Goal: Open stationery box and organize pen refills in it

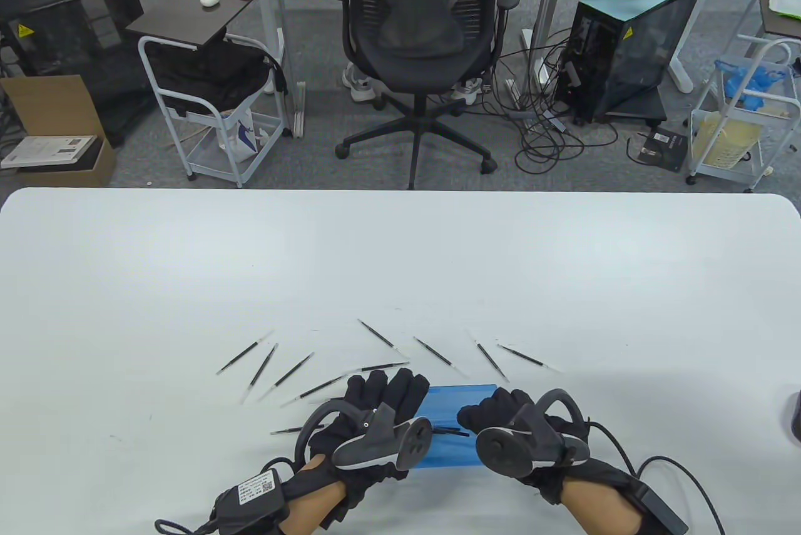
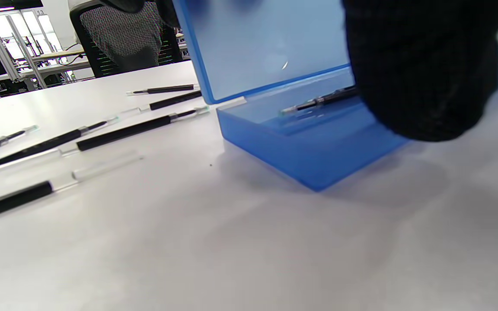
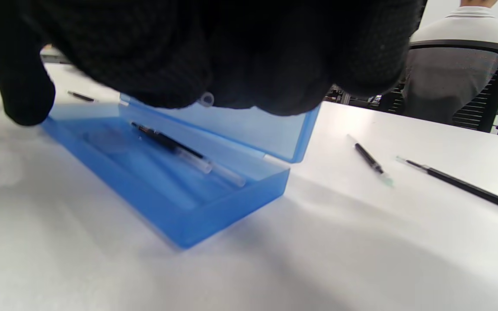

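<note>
Near the table's front edge our blue box [image 1: 460, 428] stands open, lid [image 3: 249, 129] tipped up at the far side. One refill [image 3: 175, 149] lies inside. That much is done; the loose refills [image 1: 294, 371] fanned out beyond the box are left to gather, ten or so by our count. Our left hand [image 1: 375, 410] rests at the box's left end, fingers reaching to the lid, though whether they grip it we cannot tell. Our right hand [image 1: 500, 419] sits curled at the right end, apparently holding nothing.
</note>
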